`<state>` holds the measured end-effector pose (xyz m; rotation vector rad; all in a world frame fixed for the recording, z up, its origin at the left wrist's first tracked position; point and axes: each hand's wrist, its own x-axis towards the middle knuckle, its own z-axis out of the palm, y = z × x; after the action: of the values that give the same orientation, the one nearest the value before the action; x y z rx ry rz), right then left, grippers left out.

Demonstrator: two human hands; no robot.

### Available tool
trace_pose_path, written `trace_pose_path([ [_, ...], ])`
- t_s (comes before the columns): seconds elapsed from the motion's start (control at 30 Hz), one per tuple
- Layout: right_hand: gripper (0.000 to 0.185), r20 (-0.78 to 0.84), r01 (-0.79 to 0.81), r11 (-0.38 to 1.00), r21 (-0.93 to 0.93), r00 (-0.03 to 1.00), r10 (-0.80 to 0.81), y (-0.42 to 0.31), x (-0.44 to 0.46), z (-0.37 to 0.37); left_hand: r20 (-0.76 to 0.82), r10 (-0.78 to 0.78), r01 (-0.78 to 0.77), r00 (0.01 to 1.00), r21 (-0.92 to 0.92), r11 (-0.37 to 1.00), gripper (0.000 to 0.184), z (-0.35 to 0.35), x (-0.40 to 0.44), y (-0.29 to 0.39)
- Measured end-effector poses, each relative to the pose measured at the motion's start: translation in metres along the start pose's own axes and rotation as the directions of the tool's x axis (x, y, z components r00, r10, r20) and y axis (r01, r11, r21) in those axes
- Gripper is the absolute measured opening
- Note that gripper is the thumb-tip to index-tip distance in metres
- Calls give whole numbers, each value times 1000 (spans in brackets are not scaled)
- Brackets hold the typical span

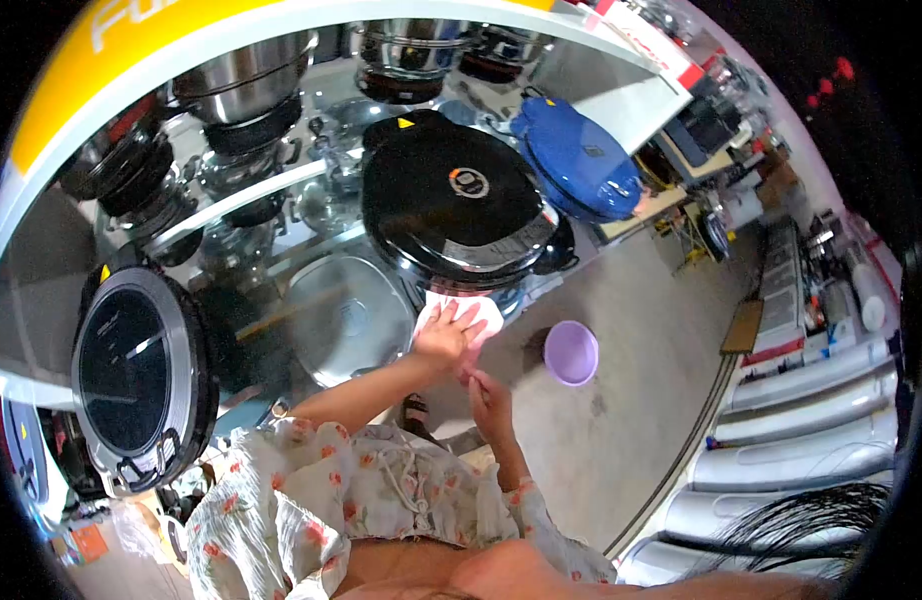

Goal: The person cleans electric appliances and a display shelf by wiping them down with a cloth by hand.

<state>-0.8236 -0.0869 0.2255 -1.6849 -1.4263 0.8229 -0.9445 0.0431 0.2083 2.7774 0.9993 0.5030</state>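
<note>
My left hand (443,338) lies with fingers spread on a pale pink cloth (486,314) at the edge of the glass counter (271,345). Just below it, my right hand (491,402) is closed, its fingertips pinching what looks like a hanging end of the same cloth. Right beyond the cloth sits a large black electric baking pan (431,190) with its lid down and a round logo on top. A similar blue pan (581,160) stands behind it to the right.
Steel pots (246,85) line the back under a yellow sign (101,75). A round black-and-grey pan (126,360) stands at the left. On the floor is a purple bucket (572,353). Long silver cylinders (781,463) lie along the right.
</note>
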Motion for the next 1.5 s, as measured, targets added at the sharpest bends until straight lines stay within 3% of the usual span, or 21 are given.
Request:
trace_pose_path([
  [0.07, 25, -60, -7, 998, 67, 998, 11, -7, -3, -7, -67, -22, 19, 998, -40, 999, 64, 2, 7, 3],
  [0.1, 25, -66, -20, 994, 109, 997, 27, -5, -4, -9, -180, 13, -21, 983, -38, 999, 60, 11, 2, -3],
  [0.17, 25, -73, -37, 980, 194, 996, 52, 2, -2, -11, -55, -70, 65, 996, -86, 994, 57, -18, -16, -4],
  [0.23, 25, -22, -22, 999, 28, 1000, 23, 7, 4, -12, 31, 133, -133, 991, -8, 991, 60, -16, -51, -33],
  [0.3, 25, 9, -3, 998, -56, 1000, 3, 10, 8, -12, -3, 125, -125, 992, 6, 992, 64, -35, -105, -46],
  [0.37, 25, 3, 12, 998, -58, 1000, -12, 13, 8, -11, 163, -313, 334, 936, -127, 934, 70, -84, -148, -49],
  [0.47, 24, -9, -101, 995, 10, 995, 101, 1, 12, -10, 142, -449, 457, 882, -27, 889, 71, -105, -175, -78],
  [0.57, 24, 26, 31, 990, -135, 999, -27, 32, 21, -7, 112, -557, 560, 823, 6, 829, 72, -104, -147, -121],
  [0.63, 22, -20, 44, 995, -85, 999, -45, 8, 19, -21, 50, -671, 666, 739, 94, 740, 75, -92, -108, -164],
  [0.7, 22, -18, 74, 995, -63, 997, -76, 1, 21, -25, -133, -624, 633, 770, 281, 721, 81, -68, -71, -232],
  [0.73, 21, -2, 92, 993, -70, 996, -92, 5, 20, -28, -13, -855, 850, 518, 123, 513, 88, -112, -35, -212],
  [0.77, 21, 20, 111, 991, -73, 994, -110, 8, 20, -29, 1, -868, 867, 496, 54, 495, 93, -97, -29, -244],
  [0.83, 21, 53, 14, 1000, -20, 999, -13, 5, 23, -28, -92, -794, 783, 600, 272, 560, 88, -56, -26, -286],
  [0.9, 20, 99, -10, 1000, -22, 995, 12, 7, 27, -25, -43, -804, 804, 593, 77, 589, 85, -78, -18, -213],
  [0.97, 20, 136, 48, 998, -51, 990, -41, 12, 35, -18, -57, -672, 674, 738, 89, 733, 85, -52, -33, -158],
  [1.1, 19, 259, 286, 955, -72, 930, -259, -12, 52, -5, -32, -402, 397, 915, 246, 884, 76, -35, -99, -36],
  [1.2, 19, 273, 371, 928, 34, 890, -365, -19, 63, 5, 114, -551, 552, 827, 28, 834, 78, -94, -131, -12],
  [1.3, 19, 291, 489, 870, 57, 826, -483, -15, 74, 10, 50, -714, 711, 698, 69, 700, 76, -104, -153, -65],
  [1.37, 20, 337, 463, 885, 59, 825, -454, -14, 75, 14, -208, -614, 646, 761, 168, 744, 74, -89, -169, -137],
  [1.43, 20, 366, 436, 897, 70, 825, -430, -15, 74, 18, -281, -803, 725, 525, -345, 595, 72, -89, -160, -192],
  [1.5, 20, 448, 395, 916, 71, 808, -383, -27, 75, 20, -323, -767, 764, 554, -168, 622, 72, -88, -148, -244],
])
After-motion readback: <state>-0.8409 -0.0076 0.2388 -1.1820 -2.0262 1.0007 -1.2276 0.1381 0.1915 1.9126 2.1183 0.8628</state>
